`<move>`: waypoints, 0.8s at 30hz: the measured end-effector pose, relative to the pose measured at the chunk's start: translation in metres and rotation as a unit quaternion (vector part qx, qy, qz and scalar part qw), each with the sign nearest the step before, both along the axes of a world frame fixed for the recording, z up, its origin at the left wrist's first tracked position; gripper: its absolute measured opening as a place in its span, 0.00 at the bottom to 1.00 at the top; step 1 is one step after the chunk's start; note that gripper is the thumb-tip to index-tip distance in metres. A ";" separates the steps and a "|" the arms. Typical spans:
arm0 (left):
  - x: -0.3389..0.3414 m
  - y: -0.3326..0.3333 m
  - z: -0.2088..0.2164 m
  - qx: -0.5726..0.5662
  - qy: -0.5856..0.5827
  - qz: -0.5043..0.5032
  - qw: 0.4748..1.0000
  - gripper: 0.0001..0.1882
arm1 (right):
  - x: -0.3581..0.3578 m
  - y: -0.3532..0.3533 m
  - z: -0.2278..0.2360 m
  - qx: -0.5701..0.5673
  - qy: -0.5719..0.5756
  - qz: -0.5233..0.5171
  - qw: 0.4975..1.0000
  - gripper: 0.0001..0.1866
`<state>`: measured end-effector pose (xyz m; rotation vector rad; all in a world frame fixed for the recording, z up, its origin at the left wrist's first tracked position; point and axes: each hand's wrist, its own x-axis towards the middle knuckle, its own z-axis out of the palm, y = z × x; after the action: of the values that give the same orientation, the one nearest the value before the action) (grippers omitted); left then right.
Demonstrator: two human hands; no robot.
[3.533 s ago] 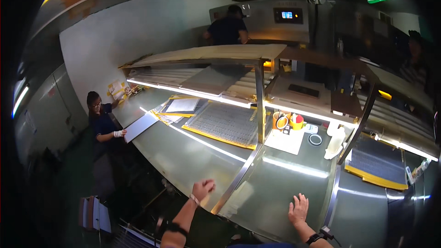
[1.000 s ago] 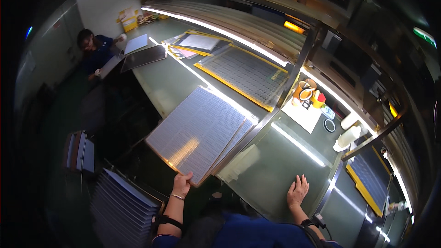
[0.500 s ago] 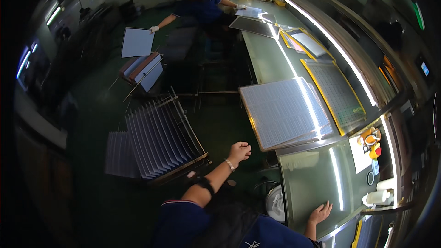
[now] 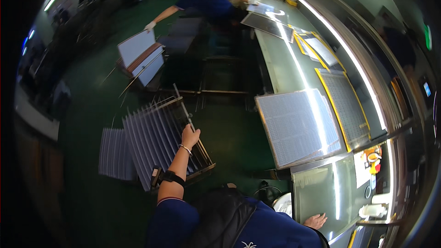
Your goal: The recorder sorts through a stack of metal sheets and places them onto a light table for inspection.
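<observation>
My left hand (image 4: 190, 135), with a bracelet at the wrist, reaches forward to a slatted rack (image 4: 195, 131) and closes round the bar along its right side. Thin bluish panels (image 4: 154, 144) stand upright in that rack, spaced side by side. My right hand (image 4: 315, 221) lies flat at the near edge of the green worktop (image 4: 317, 193), fingers stretched out and holding nothing. Farther along the same worktop, translucent gridded sheets (image 4: 298, 126) lie overlapped.
Beyond the sheets lies a yellow-edged dark screen (image 4: 344, 105). Bottles (image 4: 373, 211) and a tape roll stand at the worktop's right side. A round stool (image 4: 283, 204) is tucked beside the worktop. Ahead, a gloved co-worker (image 4: 206, 0) holds a white board (image 4: 137, 50) above another rack (image 4: 149, 66).
My left hand has moved forward and left, from beside the rack onto its side bar. My right hand stays on the worktop. The co-worker's white board has come down into the far rack.
</observation>
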<state>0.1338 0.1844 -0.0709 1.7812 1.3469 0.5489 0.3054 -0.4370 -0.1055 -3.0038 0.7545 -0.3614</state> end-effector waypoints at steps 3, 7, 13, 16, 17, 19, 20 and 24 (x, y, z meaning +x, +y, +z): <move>-0.002 0.021 -0.024 0.004 0.125 -0.061 0.990 0.30 | -0.010 0.011 0.002 0.022 -0.013 0.059 0.998 0.22; 0.023 0.024 -0.007 -0.022 0.226 -0.024 0.973 0.34 | -0.014 0.012 0.000 0.019 -0.047 0.092 0.994 0.22; 0.028 0.061 -0.047 -0.114 0.309 -0.028 0.944 0.30 | -0.021 0.023 0.009 0.021 -0.043 0.071 0.996 0.21; 0.047 0.052 -0.035 -0.089 0.351 -0.035 0.931 0.27 | -0.027 0.022 0.014 0.007 -0.042 0.046 0.998 0.21; 0.053 0.044 -0.023 -0.062 0.378 -0.051 0.922 0.27 | -0.028 0.023 0.014 0.005 -0.046 0.025 0.999 0.21; 0.007 0.085 -0.079 -0.124 0.289 -0.029 0.949 0.27 | -0.023 0.037 0.013 0.012 -0.021 0.063 0.998 0.21; 0.015 0.079 -0.078 -0.160 0.239 0.023 0.957 0.27 | -0.023 0.038 0.012 0.013 -0.021 0.058 0.998 0.21; 0.031 0.078 -0.082 -0.216 0.127 0.170 0.953 0.26 | -0.026 0.038 0.022 0.018 -0.062 0.065 0.996 0.21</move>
<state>0.1653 0.2624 -0.1531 1.2989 1.8122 0.1774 0.2797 -0.3986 -0.0831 -2.9428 0.5470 -0.5180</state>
